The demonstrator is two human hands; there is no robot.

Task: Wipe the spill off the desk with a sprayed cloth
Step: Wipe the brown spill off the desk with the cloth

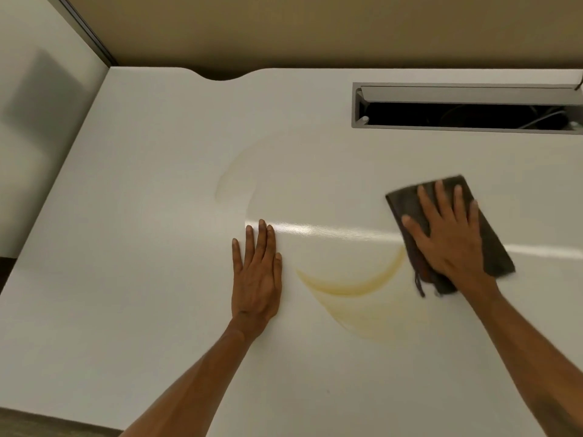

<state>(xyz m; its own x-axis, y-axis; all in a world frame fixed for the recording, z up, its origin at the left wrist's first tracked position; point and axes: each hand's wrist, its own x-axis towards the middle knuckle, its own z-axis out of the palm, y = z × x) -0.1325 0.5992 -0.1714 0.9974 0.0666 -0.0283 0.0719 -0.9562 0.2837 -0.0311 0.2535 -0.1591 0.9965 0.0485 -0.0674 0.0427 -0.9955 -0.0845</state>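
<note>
A folded dark grey cloth [448,228] is pinned flat on the white counter [142,247] by the right hand [448,238], fingers spread wide. Yellowish smeared spill [350,287] sits between it and the left hand [257,275], laid flat, holding nothing.

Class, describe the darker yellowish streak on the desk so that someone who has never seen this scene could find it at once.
Start at the white desk and find the two hands pressed flat on it. Between the bare left hand and the right hand on the dark cloth curves a yellowish-brown crescent streak. It is darker and sharper than the faint pale smear farther back.
</note>
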